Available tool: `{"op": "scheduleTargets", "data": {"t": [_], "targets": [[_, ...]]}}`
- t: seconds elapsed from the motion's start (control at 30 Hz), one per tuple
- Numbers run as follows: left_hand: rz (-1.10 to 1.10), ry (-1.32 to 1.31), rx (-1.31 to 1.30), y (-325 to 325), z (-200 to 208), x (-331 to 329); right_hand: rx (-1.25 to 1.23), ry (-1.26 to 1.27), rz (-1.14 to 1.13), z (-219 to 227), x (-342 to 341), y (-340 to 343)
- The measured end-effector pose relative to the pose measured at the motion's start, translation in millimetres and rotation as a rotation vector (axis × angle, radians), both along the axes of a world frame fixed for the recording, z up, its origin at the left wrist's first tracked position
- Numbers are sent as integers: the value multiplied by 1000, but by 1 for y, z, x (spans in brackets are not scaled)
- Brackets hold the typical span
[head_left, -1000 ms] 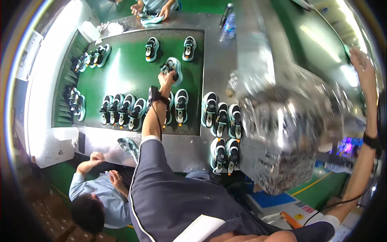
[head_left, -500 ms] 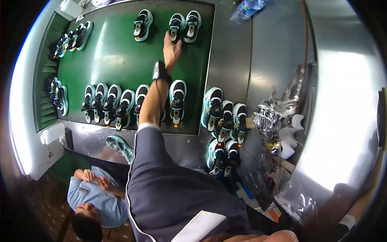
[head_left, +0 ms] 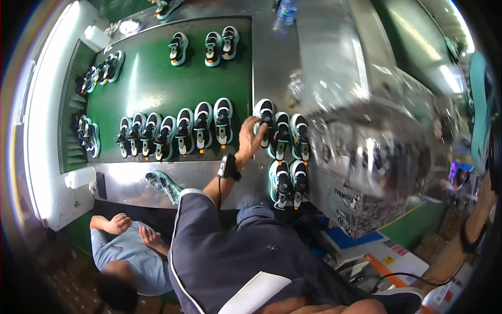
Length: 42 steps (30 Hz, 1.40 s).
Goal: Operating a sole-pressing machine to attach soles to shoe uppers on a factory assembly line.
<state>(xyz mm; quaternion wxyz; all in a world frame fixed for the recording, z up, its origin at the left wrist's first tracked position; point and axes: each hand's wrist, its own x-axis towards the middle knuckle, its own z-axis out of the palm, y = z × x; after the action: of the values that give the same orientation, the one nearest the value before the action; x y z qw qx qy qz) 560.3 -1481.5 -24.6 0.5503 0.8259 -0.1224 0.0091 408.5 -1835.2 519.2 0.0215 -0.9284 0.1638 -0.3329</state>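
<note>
"What could go wrong on the metal table [head_left: 253, 183]?"

"Five shoes crowd beside the green mat [head_left: 146, 86]; a careless nudge could knock the back-left shoe [head_left: 266, 109] into its neighbours [head_left: 281, 125]."

"And the hands?"

"The left hand [head_left: 251, 137] touches that shoe, fingers curved, grip unclear; the right hand [head_left: 485, 205], at the dark rim, can't be read."

"Counts?"

"Front row [head_left: 184, 125], seven shoes; beside the mat, five; far row [head_left: 178, 49], three; one bottle [head_left: 286, 13]. Leftmost shoes [head_left: 111, 67] overlap, uncountable."

No txt legible. Blue label [head_left: 287, 10] on btl [head_left: 284, 21], far end of counter [head_left: 274, 57]; pink sticker [head_left: 399, 249] & yellow sticker [head_left: 388, 260] on white panel [head_left: 415, 266], off counter's near R corner: too sm.
</note>
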Motion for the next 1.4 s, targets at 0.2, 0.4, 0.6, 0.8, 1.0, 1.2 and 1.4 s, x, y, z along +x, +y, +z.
{"op": "scheduleTargets", "data": {"t": [0.2,0.4,0.6,0.8,1.0,1.2,1.4], "targets": [[-410,307,70,-46,109,-60,228,-60,-505,-34,-268,58],[-1686,1285,-648,-97,227,-231,358,161,-89,-86,-309,153],[-2124,1761,-127,-134,272,-418,370,87,-449,-150,-466,254],[-2013,1669,-32,-96,305,-584,863,-1268,-592,-239,-583,386],[-2662,644,43,-38,273,-757,516,-1760,-1345,-290,-668,471],[-2684,468,-172,-71,186,-965,78,-1739,-1552,-292,-747,565],[-2375,-68,80,-105,121,-1134,-78,-1656,-1889,-269,-758,614]]}}
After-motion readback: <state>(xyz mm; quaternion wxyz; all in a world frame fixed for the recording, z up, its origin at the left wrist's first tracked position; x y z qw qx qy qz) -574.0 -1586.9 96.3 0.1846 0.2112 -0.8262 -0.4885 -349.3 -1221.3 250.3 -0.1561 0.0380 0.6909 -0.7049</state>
